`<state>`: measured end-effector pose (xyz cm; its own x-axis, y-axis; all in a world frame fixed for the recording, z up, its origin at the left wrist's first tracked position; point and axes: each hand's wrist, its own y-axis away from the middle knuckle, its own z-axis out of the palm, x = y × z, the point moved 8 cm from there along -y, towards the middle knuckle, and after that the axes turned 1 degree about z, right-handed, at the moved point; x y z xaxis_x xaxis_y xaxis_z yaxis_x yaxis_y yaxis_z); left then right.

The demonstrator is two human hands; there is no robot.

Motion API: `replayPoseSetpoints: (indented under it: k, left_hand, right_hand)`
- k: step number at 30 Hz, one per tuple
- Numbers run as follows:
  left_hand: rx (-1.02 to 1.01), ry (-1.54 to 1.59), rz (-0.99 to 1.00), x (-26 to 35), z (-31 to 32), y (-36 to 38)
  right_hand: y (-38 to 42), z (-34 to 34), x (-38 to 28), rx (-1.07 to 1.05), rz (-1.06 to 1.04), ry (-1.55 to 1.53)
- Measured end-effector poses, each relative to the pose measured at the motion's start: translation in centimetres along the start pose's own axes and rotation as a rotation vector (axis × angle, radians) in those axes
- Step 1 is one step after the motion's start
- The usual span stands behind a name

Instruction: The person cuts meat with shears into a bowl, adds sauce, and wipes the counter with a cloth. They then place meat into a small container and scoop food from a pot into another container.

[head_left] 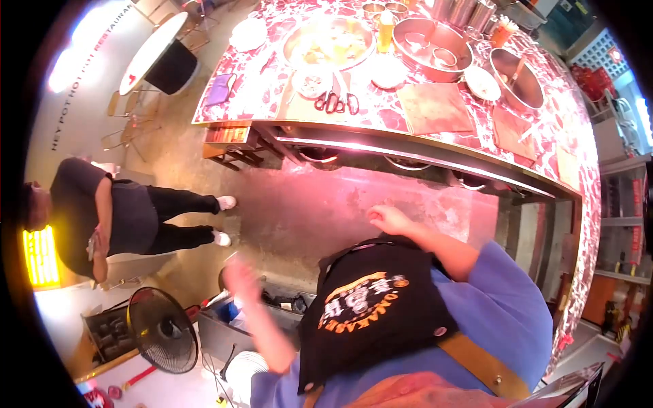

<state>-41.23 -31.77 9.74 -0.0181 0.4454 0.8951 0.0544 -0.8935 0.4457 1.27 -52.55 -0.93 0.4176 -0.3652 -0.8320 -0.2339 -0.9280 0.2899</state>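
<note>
Marbled tabletop: round metal pots toward the far edge; brown mats along the near edge. Black apron, worn. Grey bin, beside the apron, well apart from the tabletop's near edge, loaded. Right hand: near the apron, fingers loosely curled, grasping nothing visible. Left hand: near the bin, blurred; finger state cannot be told. Black-handled scissors: near the tabletop's near edge.

Pinkish glare bleaches the bench toward its far left corner; the left hand blurs, and fisheye distortion (black corners included) bows the right edge.
</note>
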Motion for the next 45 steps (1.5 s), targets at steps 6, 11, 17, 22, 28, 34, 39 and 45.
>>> replayPoseSetpoints:
  k: [6, 11, 17, 22, 28, 34, 39, 45]
  left_hand:
    - [-1.211, -0.185, -0.567, -12.9, 41.8, 16.3]
    - [-1.591, -0.485, -0.869, -17.9, 55.2, 26.2]
    - [-1.677, -0.429, -0.58, -21.7, 66.5, 33.5]
    - [-1.971, -0.596, -0.154, -22.1, 77.0, 40.0]
    - [-1.794, -0.634, -0.277, -24.4, 87.7, 42.1]
    - [-1.372, -0.573, -0.265, -27.0, 94.0, 39.7]
    - [-0.885, -0.397, -0.067, -27.4, 94.8, 39.5]
    - [-0.61, -0.325, -0.039, -26.5, 95.0, 47.7]
  right_hand:
    - [8.2, -17.6, -2.9, 0.507, -0.135, -0.024]
    - [17.7, -28.2, 4.6, 0.86, 0.082, -0.064]
    - [24.5, -30.6, 18.4, 1.217, 0.36, -0.801]
    - [27.2, -35.9, 21.3, 1.345, 0.479, -0.801]
    - [28.1, -47.0, 25.0, 1.31, 0.419, -0.782]
    - [34.8, -70.9, 41.5, 1.416, 0.385, -0.388]
    - [33.0, -92.9, 61.4, 1.479, 0.464, -0.447]
    - [27.6, -102.0, 70.9, 1.414, 0.63, -0.485]
